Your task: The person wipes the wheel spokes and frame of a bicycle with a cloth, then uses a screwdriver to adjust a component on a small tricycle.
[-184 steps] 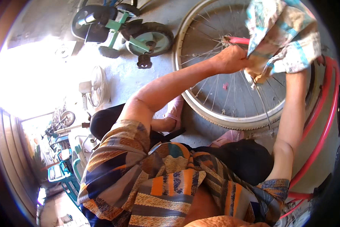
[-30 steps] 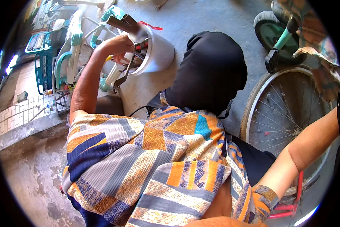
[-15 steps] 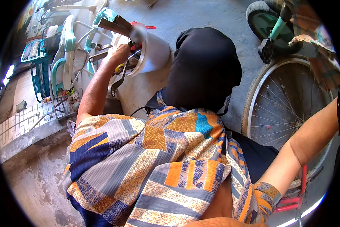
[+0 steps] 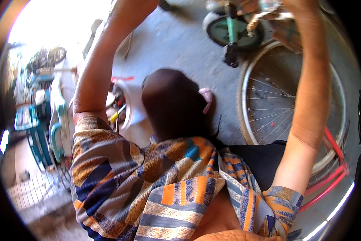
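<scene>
Both of my arms are raised toward the upper edge of the picture. My left hand (image 4: 135,9) is cut off by the top edge, its fingers out of sight. At the upper right, only the wrist end of my right hand (image 4: 303,5) shows, close to a torn, brownish checked piece (image 4: 285,37). Whether either hand holds anything is hidden. Beside my left forearm and my dark-clad knee (image 4: 172,104), a white bucket (image 4: 137,105) lies tilted with its mouth toward the left. Several tools are in it, one with a yellow handle (image 4: 114,117).
A bicycle wheel (image 4: 243,92) stands at my right, with red tubing (image 4: 328,184) below it. Beyond it are a black-tyred wheel and a green post (image 4: 232,30). Teal-and-white frames (image 4: 59,114) crowd the left. Part of a pink shoe (image 4: 206,98) shows past my knee.
My left hand has left the bucket's mouth and risen to the top edge; the dark metal pieces there are out of sight. My right arm has swung upward. The view has shifted.
</scene>
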Demonstrator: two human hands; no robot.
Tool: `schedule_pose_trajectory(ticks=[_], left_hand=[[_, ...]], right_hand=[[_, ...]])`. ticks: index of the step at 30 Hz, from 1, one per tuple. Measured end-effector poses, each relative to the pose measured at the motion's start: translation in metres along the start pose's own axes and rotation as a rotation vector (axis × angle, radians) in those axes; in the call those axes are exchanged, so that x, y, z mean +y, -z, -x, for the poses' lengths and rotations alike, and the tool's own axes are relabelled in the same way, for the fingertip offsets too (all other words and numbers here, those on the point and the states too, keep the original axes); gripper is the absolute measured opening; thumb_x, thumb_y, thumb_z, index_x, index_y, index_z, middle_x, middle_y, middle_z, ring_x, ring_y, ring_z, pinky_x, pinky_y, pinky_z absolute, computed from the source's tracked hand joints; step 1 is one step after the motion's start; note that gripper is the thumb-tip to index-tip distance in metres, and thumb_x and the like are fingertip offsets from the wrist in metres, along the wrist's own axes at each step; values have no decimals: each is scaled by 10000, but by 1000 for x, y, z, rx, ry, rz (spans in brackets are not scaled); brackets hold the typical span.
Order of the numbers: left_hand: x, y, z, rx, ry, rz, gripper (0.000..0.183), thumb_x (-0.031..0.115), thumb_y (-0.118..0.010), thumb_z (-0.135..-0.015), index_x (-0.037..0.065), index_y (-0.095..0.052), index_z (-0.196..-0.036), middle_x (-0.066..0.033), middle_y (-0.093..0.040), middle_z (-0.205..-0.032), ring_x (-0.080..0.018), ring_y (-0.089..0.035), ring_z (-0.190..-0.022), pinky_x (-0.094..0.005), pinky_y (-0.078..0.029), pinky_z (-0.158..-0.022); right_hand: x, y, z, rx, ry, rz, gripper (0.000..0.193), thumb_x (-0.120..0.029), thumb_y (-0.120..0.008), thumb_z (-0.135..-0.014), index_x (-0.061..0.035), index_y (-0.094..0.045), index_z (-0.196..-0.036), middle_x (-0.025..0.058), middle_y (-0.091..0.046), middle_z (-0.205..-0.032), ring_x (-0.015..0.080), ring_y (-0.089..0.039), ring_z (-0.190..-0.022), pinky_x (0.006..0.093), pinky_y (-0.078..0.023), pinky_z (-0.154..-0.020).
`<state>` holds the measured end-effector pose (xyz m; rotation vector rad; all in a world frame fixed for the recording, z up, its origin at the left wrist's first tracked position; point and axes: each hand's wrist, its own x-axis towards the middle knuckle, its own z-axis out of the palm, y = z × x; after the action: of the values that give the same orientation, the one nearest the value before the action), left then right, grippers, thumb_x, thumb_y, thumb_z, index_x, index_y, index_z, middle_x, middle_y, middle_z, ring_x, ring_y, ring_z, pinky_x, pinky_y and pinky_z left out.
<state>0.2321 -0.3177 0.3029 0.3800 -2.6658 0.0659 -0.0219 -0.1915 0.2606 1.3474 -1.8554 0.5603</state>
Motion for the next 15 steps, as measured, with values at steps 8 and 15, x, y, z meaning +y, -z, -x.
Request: schedule_pose_trajectory(ticks=[8, 15], left_hand=[[20, -75, -131, 140, -347, -55, 527, 93, -669, -688, 48, -511, -1189, -154, -559, -1131, -349, -514, -1095, -450, -408, -930], [-8, -98, -158, 338, -430, -121, 318, 120, -751, -638, 88, -631, -931, -83, -645, -864, -318, -616, -857, -415, -480, -778]], right_hand=[[2, -10, -6, 71, -62, -114, 286, -360, -573, -871, -81, -586, -809, 116, -642, -702, 266, -673, -645, 393, -544, -557], [6, -6, -12, -89, -92, -127, 214, -268, -568, -866, -61, -612, -832, 128, -673, -738, 250, -690, -697, 374, -554, -598]])
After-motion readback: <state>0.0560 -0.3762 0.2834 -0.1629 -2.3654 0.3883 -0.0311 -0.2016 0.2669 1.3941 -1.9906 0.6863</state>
